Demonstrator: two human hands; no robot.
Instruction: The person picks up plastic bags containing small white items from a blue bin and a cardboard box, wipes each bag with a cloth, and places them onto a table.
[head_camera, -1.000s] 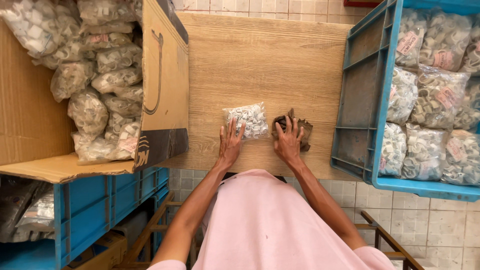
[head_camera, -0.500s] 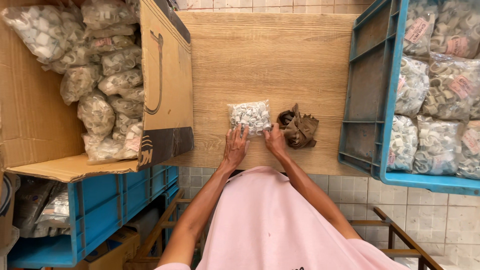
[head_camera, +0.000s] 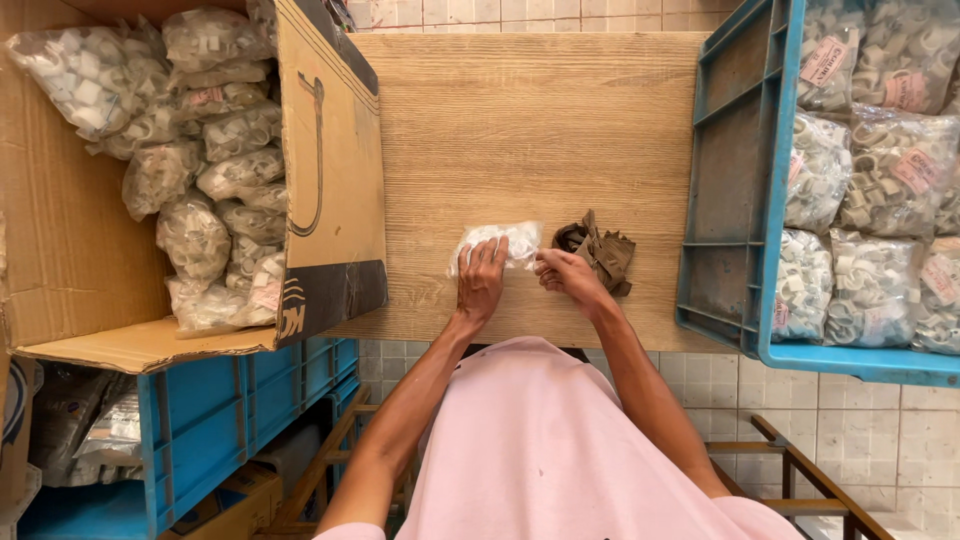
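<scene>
A small clear plastic bag of white fittings (head_camera: 503, 240) lies on the wooden table (head_camera: 520, 130) near its front edge. My left hand (head_camera: 481, 283) presses flat on the bag's near left part. My right hand (head_camera: 566, 274) pinches the bag's right end with its fingertips. A crumpled brown cloth (head_camera: 603, 252) lies just right of the bag, touching my right hand's far side.
An open cardboard box (head_camera: 330, 190) on the left holds several bags of white fittings. A blue plastic crate (head_camera: 735, 200) on the right holds several labelled bags. Another blue crate (head_camera: 230, 420) sits below the box. A metal frame (head_camera: 800, 470) stands over the tiled floor.
My right hand has left the brown cloth and moved left onto the bag's right end. The left hand has stayed on the bag. The view has shifted a little.
</scene>
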